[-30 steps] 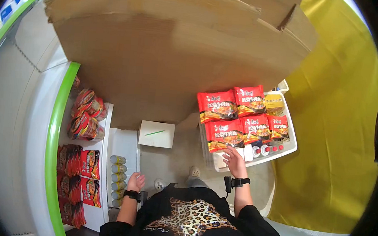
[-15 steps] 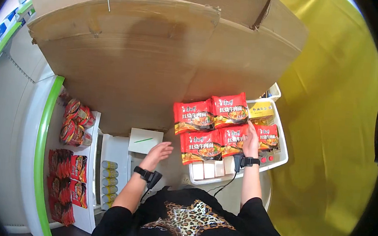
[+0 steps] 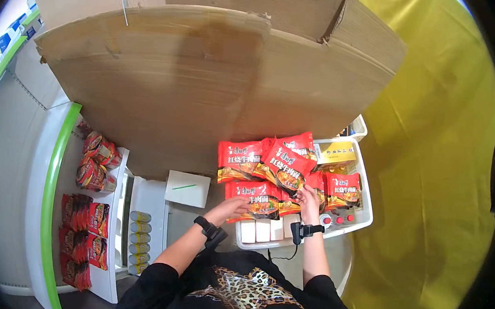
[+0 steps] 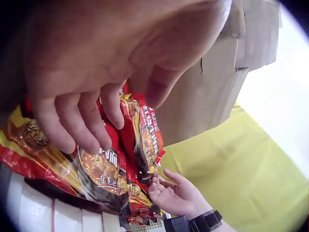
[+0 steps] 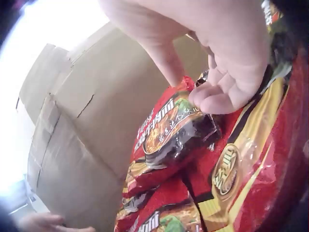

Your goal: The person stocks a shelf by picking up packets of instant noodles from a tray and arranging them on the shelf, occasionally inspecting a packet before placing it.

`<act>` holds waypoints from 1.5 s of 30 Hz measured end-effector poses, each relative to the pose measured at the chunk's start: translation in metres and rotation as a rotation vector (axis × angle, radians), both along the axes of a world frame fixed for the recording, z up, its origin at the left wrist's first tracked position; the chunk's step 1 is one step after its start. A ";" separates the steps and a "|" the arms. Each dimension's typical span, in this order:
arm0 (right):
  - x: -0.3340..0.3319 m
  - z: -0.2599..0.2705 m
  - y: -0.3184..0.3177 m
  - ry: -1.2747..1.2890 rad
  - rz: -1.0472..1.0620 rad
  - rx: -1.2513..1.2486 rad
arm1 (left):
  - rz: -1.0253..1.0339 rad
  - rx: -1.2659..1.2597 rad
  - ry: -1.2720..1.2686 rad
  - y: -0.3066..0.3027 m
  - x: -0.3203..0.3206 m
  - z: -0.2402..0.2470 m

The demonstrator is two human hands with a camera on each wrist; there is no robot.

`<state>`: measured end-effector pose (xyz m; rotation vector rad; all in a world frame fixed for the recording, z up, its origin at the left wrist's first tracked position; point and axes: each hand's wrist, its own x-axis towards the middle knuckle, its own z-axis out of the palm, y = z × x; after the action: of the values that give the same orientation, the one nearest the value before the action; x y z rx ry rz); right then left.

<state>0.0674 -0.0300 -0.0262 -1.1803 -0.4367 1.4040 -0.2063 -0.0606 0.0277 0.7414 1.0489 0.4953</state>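
A red instant noodle packet [image 3: 284,166] lies tilted across several similar packets in a white basket [image 3: 364,219]. My right hand [image 3: 308,206] pinches its lower right corner; the right wrist view shows curled fingers [image 5: 219,99] at the packet's dark edge. My left hand [image 3: 228,210] is over the lower left noodle packet [image 3: 266,191], its fingers loosely bent. From the left wrist view, the left fingers [image 4: 89,123] hang in front of the packets, with the tilted packet [image 4: 145,130] beyond the thumb.
White boxes [image 3: 263,230], red-capped bottles [image 3: 338,219] and a yellow box [image 3: 336,153] share the basket. At left, shelves hold noodle cups [image 3: 97,163], noodle packets [image 3: 99,230] and cans [image 3: 139,239]. Cardboard [image 3: 148,83] stands behind; a yellow cloth [image 3: 426,168] hangs at right.
My left hand has come from the shelf side to the packets. My right hand has moved to a packet's corner, and that packet now lies tilted over the others.
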 end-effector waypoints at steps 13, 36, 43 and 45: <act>-0.018 -0.004 0.004 -0.053 -0.037 -0.005 | 0.066 -0.008 -0.060 -0.004 0.004 -0.007; -0.067 0.005 -0.067 -0.265 0.181 0.372 | 0.224 -0.030 -0.140 -0.048 -0.078 -0.011; -0.142 0.062 -0.077 0.117 0.414 0.104 | 0.364 -0.007 -0.452 -0.072 -0.109 -0.007; -0.173 0.080 -0.078 0.165 0.457 0.098 | 0.397 0.113 -0.504 -0.083 -0.123 -0.014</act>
<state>-0.1052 -0.1079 0.0542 -0.9083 -0.6791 1.8332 -0.3295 -0.1439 0.0138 0.4658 0.6927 1.0316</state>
